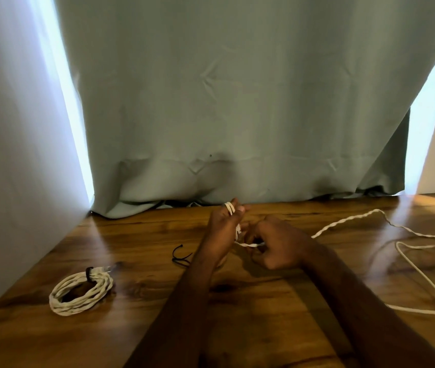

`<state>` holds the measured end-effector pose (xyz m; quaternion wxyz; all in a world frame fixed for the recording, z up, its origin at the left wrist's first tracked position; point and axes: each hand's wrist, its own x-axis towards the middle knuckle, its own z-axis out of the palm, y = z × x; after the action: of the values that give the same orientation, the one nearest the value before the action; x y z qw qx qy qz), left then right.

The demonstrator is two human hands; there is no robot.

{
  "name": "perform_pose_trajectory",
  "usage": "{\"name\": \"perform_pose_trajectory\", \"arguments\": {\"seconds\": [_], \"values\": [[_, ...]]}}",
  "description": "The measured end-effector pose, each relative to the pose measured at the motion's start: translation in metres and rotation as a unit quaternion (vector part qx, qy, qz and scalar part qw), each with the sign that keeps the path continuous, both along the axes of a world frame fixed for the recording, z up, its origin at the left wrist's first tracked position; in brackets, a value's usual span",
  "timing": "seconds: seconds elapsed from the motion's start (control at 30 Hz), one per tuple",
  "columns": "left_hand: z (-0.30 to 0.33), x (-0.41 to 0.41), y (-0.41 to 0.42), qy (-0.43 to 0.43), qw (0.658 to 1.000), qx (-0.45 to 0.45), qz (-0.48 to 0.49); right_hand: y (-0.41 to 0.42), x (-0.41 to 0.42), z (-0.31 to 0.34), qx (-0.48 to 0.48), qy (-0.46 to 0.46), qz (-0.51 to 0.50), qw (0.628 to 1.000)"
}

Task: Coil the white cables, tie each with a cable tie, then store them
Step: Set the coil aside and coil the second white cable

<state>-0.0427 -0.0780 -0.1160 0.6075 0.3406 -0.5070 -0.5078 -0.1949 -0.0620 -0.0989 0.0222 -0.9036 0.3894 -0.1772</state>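
**Cable Coiling: Second Cable on the Hand, First Cable Tied**

1. Containers. The head view shows none; all items lie directly on the wooden table.

2. Finished coil. A coiled white cable lies flat on the table's left side, well apart from both hands. It is a twisted, cream-white cord wound into several stacked turns forming an oval ring. A black cable tie cinches it at the far edge of the ring.

3. Loose tie. A second black tie lies bent on the table just left of the left wrist, touching neither cable.

4. Cable in work. The loose white cable shows the same twisted texture. A few turns wrap around the fingers of the left hand. From there a short span runs to the right hand, then the cord trails right across the table in open, uncoiled loops toward the right edge.

5. Hand state.
   - Left hand: raised, fingers extended upward, carrying the wrapped turns.
   - Right hand: curled closed around the cord just beside the left hand.

6. Background. A grey-green curtain hangs behind the table's far edge.
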Motion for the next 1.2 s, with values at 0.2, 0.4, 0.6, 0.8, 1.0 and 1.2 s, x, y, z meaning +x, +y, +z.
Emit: {"name": "perform_pose_trajectory", "arguments": {"seconds": [0.2, 0.4, 0.6, 0.8, 1.0, 1.2], "values": [[-0.012, 0.0, 0.009, -0.235, 0.97, -0.036, -0.05, -0.006, -0.018, 0.006, -0.116, -0.098, 0.004, 0.988], [-0.008, 0.008, 0.007, -0.121, 0.943, 0.147, -0.273, -0.014, -0.033, 0.008, -0.079, -0.201, 0.02, 0.976], [-0.007, 0.015, 0.008, 0.019, 0.919, 0.063, -0.39, -0.013, -0.024, 0.005, 0.092, -0.287, 0.069, 0.951], [-0.018, 0.002, 0.007, 0.005, 0.964, 0.066, -0.258, -0.025, -0.019, -0.01, 0.072, -0.273, 0.041, 0.958], [-0.017, -0.007, 0.005, 0.073, 0.973, 0.089, -0.2, -0.022, -0.015, -0.01, 0.093, -0.34, 0.063, 0.934], [-0.013, -0.007, 0.004, 0.171, 0.95, 0.113, -0.234, -0.027, -0.004, -0.018, 0.13, -0.443, 0.042, 0.886]]}}
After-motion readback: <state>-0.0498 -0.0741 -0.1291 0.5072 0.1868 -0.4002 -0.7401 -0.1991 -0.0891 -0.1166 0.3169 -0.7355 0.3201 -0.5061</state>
